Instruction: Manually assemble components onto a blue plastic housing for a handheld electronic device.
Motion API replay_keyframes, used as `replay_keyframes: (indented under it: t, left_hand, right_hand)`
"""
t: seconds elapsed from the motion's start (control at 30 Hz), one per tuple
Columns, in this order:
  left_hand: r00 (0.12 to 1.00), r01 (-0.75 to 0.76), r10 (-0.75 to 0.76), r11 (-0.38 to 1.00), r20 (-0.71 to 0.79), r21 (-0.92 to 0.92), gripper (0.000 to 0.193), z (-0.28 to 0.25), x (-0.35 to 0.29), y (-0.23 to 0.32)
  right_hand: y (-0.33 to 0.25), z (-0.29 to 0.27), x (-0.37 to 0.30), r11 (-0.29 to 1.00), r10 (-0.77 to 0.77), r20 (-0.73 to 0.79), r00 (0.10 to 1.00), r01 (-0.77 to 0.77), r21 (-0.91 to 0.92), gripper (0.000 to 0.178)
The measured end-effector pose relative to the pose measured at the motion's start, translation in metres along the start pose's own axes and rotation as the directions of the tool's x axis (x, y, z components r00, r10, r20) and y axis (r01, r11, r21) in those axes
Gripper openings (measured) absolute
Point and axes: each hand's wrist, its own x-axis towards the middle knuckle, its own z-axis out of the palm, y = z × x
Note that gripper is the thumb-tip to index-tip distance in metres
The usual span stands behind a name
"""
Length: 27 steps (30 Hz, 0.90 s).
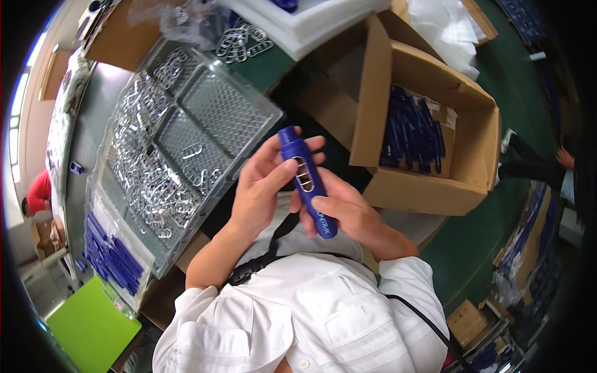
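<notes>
Between my hands is a blue plastic tube-shaped casing (295, 150), held at a slant over my lap. It has a narrower neck at the top and light lettering near its lower end. A shiny bent-wire clip (303, 174) shows in the long slot in its side. My left hand (264, 183) grips the upper part, thumb beside the slot. Lower down, my right hand (351, 211) is closed round the casing with the thumb pressed on its front.
On the left, a clear compartment tray (214, 102) holds many loose wire clips (134, 130). Blue plastic parts (112, 255) lie below it. An open cardboard box (435, 189) at right contains blue pieces (410, 133). White foam (317, 25) stands beyond; another person (535, 161) is far right.
</notes>
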Motion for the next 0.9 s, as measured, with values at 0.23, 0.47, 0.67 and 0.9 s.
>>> replay_keyframes:
  t: [0.23,0.47,0.67,0.9]
  left_hand:
    - [0.999,0.021,-0.021,1.0,0.025,0.004,0.061,-0.008,-0.006,0.0]
    - [0.999,-0.003,0.005,0.999,0.052,-0.035,0.057,-0.014,-0.011,0.008]
    - [0.997,-0.021,0.026,0.997,0.07,-0.071,0.053,-0.017,-0.015,0.01]
    - [0.999,-0.033,0.034,0.999,0.042,-0.03,0.061,-0.015,-0.017,0.01]
  right_hand:
    - [-0.003,0.005,0.0,0.998,0.047,-0.008,0.999,-0.047,0.051,0.07]
    - [-0.005,0.009,0.006,0.998,0.048,0.018,0.999,-0.049,0.047,0.064]
    - [-0.009,0.018,0.007,0.997,0.078,-0.012,0.997,-0.078,0.014,0.074]
    - [-0.007,0.018,0.006,0.997,0.07,-0.016,0.997,-0.07,-0.015,0.075]
